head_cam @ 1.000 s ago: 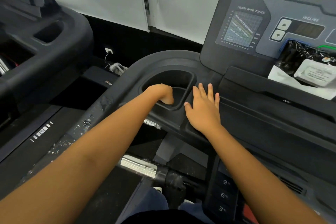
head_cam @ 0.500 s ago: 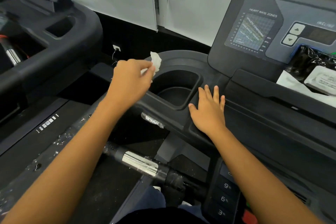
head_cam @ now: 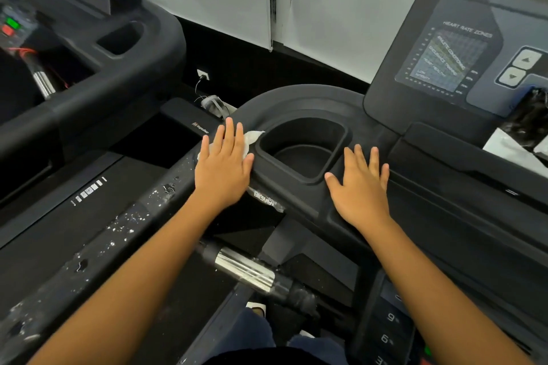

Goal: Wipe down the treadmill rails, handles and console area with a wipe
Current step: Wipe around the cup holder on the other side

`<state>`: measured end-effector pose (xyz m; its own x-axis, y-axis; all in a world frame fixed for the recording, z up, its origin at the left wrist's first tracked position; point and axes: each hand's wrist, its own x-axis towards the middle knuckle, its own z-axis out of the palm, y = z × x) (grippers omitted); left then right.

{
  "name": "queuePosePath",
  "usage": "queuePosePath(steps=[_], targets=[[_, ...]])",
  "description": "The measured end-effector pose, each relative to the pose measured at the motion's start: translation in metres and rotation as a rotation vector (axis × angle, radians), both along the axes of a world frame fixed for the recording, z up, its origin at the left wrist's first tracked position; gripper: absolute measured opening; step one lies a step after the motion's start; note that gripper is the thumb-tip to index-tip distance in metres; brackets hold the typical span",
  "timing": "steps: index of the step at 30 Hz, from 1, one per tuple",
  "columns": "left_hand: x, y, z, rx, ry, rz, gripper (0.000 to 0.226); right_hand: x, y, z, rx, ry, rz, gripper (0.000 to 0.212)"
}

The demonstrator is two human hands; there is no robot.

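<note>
My left hand [head_cam: 224, 164] lies flat, fingers spread, pressing a white wipe [head_cam: 252, 138] onto the black treadmill console frame just left of the cup holder [head_cam: 302, 151]. Only the wipe's edges show past my fingers. My right hand [head_cam: 360, 184] rests flat and empty on the frame to the right of the cup holder. The left rail [head_cam: 98, 252] runs toward me under my left forearm, speckled with white flecks. A chrome-and-black handle [head_cam: 246, 271] crosses below between my arms. The grey console panel [head_cam: 444, 59] with a heart-rate chart stands at the upper right.
A black and white wipe packet [head_cam: 525, 133] lies on the console shelf at the right edge. A neighbouring treadmill [head_cam: 98, 59] fills the upper left. A wall socket and cable [head_cam: 203, 74] sit at the wall base. Speed buttons [head_cam: 388, 332] are at the lower right.
My left hand came out of the cup holder with the wipe pinched, then flattened it onto the frame left of the holder. My right hand stayed put.
</note>
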<state>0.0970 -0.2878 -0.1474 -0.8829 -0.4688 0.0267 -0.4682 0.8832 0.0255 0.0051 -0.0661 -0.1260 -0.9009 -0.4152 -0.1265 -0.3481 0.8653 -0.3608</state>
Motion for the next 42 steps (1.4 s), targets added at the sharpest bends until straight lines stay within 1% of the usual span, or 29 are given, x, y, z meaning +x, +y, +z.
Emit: queuePosePath(steps=[2, 6, 7, 9, 12, 15, 17, 18, 19, 21, 22, 23, 25, 26, 28, 30, 32, 35, 37, 39, 42], targets=[[-0.004, -0.004, 0.004, 0.034, 0.017, 0.007, 0.061, 0.003, -0.003, 0.003, 0.008, 0.011, 0.006, 0.069], [-0.014, -0.005, 0.027, 0.145, 0.062, 0.035, 0.052, 0.014, -0.016, 0.012, -0.1, 0.038, 0.108, 0.069], [-0.016, -0.009, 0.038, 0.203, 0.104, 0.056, 0.05, 0.017, -0.021, 0.013, -0.126, 0.035, 0.139, 0.068], [-0.022, -0.021, 0.065, 0.291, 0.244, 0.097, 0.048, 0.023, -0.03, 0.015, -0.169, 0.006, 0.187, 0.068], [-0.029, -0.036, 0.104, 0.251, 0.413, 0.089, 0.048, 0.024, -0.04, 0.016, -0.212, -0.038, 0.208, 0.069], [-0.025, -0.034, 0.125, 0.24, 0.511, -0.006, 0.045, 0.024, -0.041, 0.014, -0.229, -0.086, 0.2, 0.068], [-0.016, -0.026, 0.121, 0.222, 0.486, -0.122, 0.04, 0.026, -0.039, 0.011, -0.224, -0.114, 0.197, 0.068], [-0.012, -0.021, 0.113, 0.207, 0.432, -0.181, 0.038, 0.028, -0.038, 0.01, -0.21, -0.113, 0.202, 0.068], [-0.006, -0.016, 0.103, 0.213, 0.342, -0.22, 0.038, 0.029, -0.038, 0.008, -0.188, -0.1, 0.214, 0.067], [0.005, -0.008, 0.076, 0.286, 0.122, -0.254, 0.046, 0.031, -0.038, 0.006, -0.145, -0.066, 0.239, 0.067], [0.009, -0.007, 0.062, 0.336, 0.032, -0.264, 0.05, 0.032, -0.039, 0.006, -0.126, -0.05, 0.244, 0.067], [0.01, -0.005, 0.051, 0.392, -0.019, -0.26, 0.054, 0.032, -0.04, 0.006, -0.107, -0.034, 0.244, 0.067], [0.003, -0.006, 0.039, 0.485, 0.014, -0.181, 0.063, 0.033, -0.046, 0.006, -0.076, -0.014, 0.248, 0.067], [-0.005, -0.009, 0.036, 0.481, 0.037, -0.136, 0.063, 0.033, -0.051, 0.006, -0.063, -0.004, 0.253, 0.067], [-0.024, -0.014, 0.033, 0.373, 0.053, -0.107, 0.054, 0.035, -0.061, 0.004, -0.027, 0.043, 0.272, 0.067], [-0.042, -0.022, 0.029, 0.314, 0.095, -0.093, 0.056, 0.036, -0.07, 0.0, 0.011, 0.085, 0.291, 0.067], [-0.055, -0.033, 0.021, 0.261, 0.078, -0.044, 0.055, 0.037, -0.074, -0.007, 0.06, 0.115, 0.3, 0.066], [-0.069, -0.043, 0.019, 0.276, 0.025, -0.018, 0.058, 0.04, -0.075, -0.013, 0.091, 0.198, 0.286, 0.069], [-0.068, -0.045, 0.019, 0.263, 0.024, -0.026, 0.059, 0.041, -0.075, -0.015, 0.092, 0.215, 0.289, 0.076], [-0.055, -0.044, 0.016, 0.24, 0.016, 0.001, 0.061, 0.04, -0.075, -0.017, 0.093, 0.214, 0.294, 0.079], [-0.024, -0.028, 0.007, 0.132, 0.017, 0.085, 0.063, 0.041, -0.075, -0.015, 0.097, 0.206, 0.289, 0.073]])
